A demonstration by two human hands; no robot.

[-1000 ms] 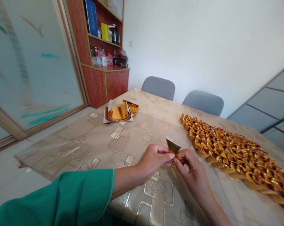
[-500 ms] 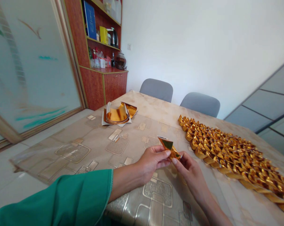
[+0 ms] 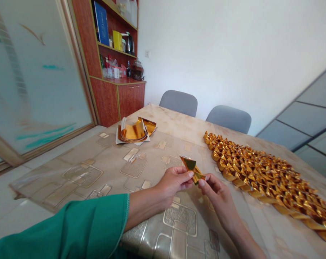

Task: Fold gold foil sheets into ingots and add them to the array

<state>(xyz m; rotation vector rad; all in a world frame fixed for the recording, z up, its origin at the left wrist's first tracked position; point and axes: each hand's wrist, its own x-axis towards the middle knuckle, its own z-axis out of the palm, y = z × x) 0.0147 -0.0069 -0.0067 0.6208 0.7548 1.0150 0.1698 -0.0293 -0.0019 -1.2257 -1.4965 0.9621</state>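
Note:
Between my two hands is a folded piece of gold foil paper (image 3: 191,165), raised over the table, with one pointed flap standing up. My left hand (image 3: 176,181) pinches it from the left between thumb and fingers. On its right end, my right hand (image 3: 215,189) grips the edge with thumb and fingertips. The undersides of the fold are hidden by my fingers. To the right lie rows of folded gold foil pieces (image 3: 262,176), packed closely together. A stack of curled gold foil sheets (image 3: 133,131) rests at the far left of the table.
A patterned plastic cover (image 3: 84,201) lies over the table. Two grey chairs (image 3: 179,102) stand at the far side against the white wall. On the left are a red-brown cabinet (image 3: 130,99) with shelved items and a frosted sliding door (image 3: 44,79).
The foil piece has tilted slightly in my fingers, and its right part looks a little more spread out. Both hands keep their grip in nearly the same place.

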